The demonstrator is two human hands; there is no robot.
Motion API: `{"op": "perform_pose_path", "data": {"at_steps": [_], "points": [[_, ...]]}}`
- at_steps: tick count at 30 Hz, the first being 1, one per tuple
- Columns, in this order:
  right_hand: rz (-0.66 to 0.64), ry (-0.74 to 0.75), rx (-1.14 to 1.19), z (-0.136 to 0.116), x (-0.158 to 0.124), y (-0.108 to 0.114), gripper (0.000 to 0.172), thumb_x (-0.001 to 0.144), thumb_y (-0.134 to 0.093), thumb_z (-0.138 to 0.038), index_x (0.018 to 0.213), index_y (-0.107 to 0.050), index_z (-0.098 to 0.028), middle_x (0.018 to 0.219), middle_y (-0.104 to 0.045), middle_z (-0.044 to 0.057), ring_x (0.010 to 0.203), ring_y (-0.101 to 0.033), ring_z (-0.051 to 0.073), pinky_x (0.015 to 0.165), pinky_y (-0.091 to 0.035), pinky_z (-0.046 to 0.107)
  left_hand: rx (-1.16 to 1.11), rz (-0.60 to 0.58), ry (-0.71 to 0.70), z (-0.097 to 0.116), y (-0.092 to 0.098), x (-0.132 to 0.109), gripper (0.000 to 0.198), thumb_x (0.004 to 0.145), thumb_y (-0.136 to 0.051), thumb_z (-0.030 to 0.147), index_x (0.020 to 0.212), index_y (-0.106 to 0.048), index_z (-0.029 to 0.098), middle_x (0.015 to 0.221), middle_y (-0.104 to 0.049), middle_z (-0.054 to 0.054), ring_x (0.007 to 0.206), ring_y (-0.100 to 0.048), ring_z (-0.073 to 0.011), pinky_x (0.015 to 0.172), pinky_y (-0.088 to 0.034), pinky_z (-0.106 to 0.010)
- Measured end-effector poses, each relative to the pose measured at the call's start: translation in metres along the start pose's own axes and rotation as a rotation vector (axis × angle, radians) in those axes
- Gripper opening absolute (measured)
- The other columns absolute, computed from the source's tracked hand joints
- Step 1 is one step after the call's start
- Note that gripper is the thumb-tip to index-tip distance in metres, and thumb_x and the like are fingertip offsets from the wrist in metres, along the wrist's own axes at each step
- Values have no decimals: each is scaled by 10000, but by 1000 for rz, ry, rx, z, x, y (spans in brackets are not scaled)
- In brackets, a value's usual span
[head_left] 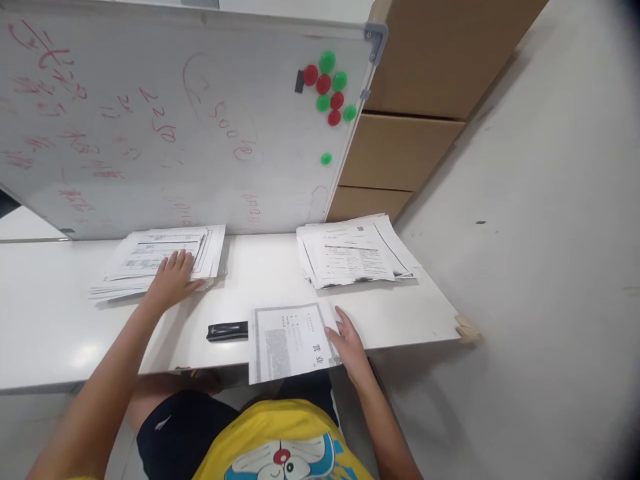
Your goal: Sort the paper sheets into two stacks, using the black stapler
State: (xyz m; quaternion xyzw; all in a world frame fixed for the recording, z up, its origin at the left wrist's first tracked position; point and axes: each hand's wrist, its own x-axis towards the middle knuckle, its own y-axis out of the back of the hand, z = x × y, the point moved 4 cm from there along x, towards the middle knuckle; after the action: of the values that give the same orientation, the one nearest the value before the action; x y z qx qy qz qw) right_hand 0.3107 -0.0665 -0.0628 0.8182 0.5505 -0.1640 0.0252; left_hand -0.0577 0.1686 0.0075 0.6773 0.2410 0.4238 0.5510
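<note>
My left hand (176,279) lies with fingers stretched out on the near right part of a stack of printed papers (150,250). With its thumb on top and fingers at the right edge, my right hand (347,340) grips a printed sheet with a grey patterned border (290,340). That sheet overhangs the table's front edge; whether more sheets lie under it I cannot tell. A black stapler (227,331) pokes out from the sheet's left side, its other end hidden. Beyond my right hand sits a second stack of printed papers (350,257).
The white table (260,267) ends at a wall on the right. Behind it leans a whiteboard (280,180) with red handwriting and several red and green magnets (324,84). Cardboard boxes (390,150) are piled behind the board at the right.
</note>
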Motion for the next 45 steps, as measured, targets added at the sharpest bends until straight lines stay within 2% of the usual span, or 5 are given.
{"op": "perform_pose_path", "data": {"at_steps": [8, 20, 26, 30, 45], "points": [[76, 15, -2, 0, -6, 3, 852, 690, -724, -511, 1418, -391, -218, 1236, -640, 109, 1207, -534, 296, 1010, -411, 417, -30, 120, -117, 31, 11, -21, 366, 950, -329, 289, 1139, -594, 123, 1175, -645, -163, 1145, -581, -288, 1003, -421, -494], [73, 98, 33, 13, -1, -16, 324, 778, -615, -478, 946, -635, -201, 964, -725, 63, 961, -644, 256, 904, -482, 388, -408, 74, -443, 340, -9, -76, 384, 882, -473, 142, 1251, -530, 57, 1288, -572, -188, 1249, -500, -300, 995, -456, -455], [88, 268, -101, -10, -11, 17, 341, 764, -663, -440, 997, -663, -191, 1002, -726, 83, 936, -650, 267, 861, -496, 404, -793, 37, -686, 309, 16, -85, 546, 890, -384, 84, 1413, -375, 240, 1377, -518, -74, 1387, -314, -197, 1123, -319, -430], [245, 472, -40, -13, -16, 42, 257, 772, -677, -408, 911, -692, -192, 926, -735, 78, 892, -655, 255, 847, -492, 394, -899, 488, 89, 257, 24, -62, 646, 897, -500, 179, 1469, -231, 316, 1571, -140, -85, 1450, -56, -293, 1125, -210, -564], [221, 522, -131, -32, -8, 62, 241, 789, -650, -396, 951, -612, -222, 893, -683, 60, 876, -628, 237, 826, -489, 378, -1329, 335, 231, 247, -14, -49, 434, 891, -540, 349, 1276, -367, 244, 1181, -491, -107, 1139, -505, -218, 987, -411, -428]]}}
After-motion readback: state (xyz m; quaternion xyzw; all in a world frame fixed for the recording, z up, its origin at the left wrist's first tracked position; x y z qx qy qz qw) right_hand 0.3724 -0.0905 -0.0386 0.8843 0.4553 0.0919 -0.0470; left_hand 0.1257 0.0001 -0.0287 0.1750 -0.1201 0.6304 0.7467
